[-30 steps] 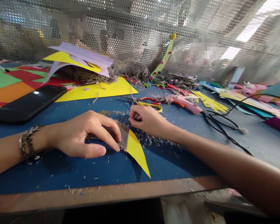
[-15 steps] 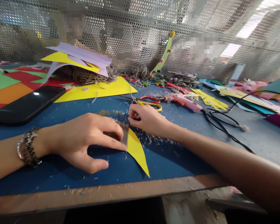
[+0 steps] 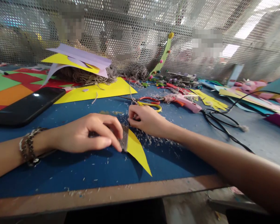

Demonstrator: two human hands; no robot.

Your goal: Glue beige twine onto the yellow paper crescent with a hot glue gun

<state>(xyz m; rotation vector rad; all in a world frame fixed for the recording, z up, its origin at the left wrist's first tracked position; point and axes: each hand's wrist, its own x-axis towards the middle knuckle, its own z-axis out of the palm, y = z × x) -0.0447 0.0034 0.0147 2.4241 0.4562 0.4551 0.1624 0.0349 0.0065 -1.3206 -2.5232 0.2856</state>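
Observation:
A yellow paper crescent [image 3: 139,151] has its pointed end toward me, with a band of grey cord [image 3: 125,138] wrapped around its upper part. My left hand [image 3: 91,133] is closed on the wrapped part, fingers curved over it and thumb drawn in; it hides the crescent's far end. Just beyond the band, my right hand [image 3: 146,120] has thumb and forefinger pinched, apparently on the cord; the fingertips partly hide it. Right behind that hand lie scissors [image 3: 151,104] with red and yellow handles.
A black phone [image 3: 28,105] lies at left beside coloured paper sheets [image 3: 4,88]. Behind are a grey cord bundle [image 3: 84,74] and a perforated metal screen [image 3: 121,28]. A pink glue gun [image 3: 186,102] with black cable [image 3: 220,124] lies right. Fibre scraps dot the blue tabletop [image 3: 84,168].
My left thumb has drawn in toward the fingers, and the left hand has shifted slightly. The crescent's tip has moved a little right, with more shadow beneath. My right hand is nearly still.

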